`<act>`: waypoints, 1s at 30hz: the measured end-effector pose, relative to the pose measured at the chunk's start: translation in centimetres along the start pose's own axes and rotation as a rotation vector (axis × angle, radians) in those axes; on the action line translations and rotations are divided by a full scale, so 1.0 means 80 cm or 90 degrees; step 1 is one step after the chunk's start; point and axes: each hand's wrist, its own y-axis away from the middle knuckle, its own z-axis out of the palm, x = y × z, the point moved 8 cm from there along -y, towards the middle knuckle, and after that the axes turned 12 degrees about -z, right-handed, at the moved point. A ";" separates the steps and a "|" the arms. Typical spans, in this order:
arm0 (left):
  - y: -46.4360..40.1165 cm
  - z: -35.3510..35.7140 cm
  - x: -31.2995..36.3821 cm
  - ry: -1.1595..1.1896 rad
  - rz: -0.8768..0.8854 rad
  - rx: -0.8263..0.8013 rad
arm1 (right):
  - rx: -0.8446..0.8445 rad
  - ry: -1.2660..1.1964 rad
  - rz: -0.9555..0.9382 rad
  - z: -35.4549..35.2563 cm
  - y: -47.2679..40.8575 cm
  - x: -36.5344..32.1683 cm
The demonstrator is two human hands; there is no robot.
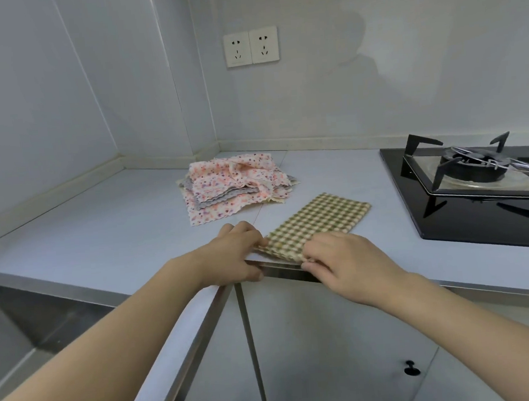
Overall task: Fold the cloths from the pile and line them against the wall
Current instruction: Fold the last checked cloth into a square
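While the pile (237, 186) waits near the wall, a checked cloth (318, 221) lies at the table (102, 230) front edge. Left hand (235, 255) and right hand (342, 257) pinch its near corners, fingers curled. Judged: folding in progress; next, carry the near edge over to the far edge.

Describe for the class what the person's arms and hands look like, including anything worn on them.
Both forearms are bare as far as the view shows, with no sleeves. The left hand and right hand wear no gloves, and no rings, watch or bracelets are visible.
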 end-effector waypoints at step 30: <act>-0.185 -0.007 0.092 0.089 -0.135 0.263 | 0.007 -0.006 0.452 0.028 0.045 0.234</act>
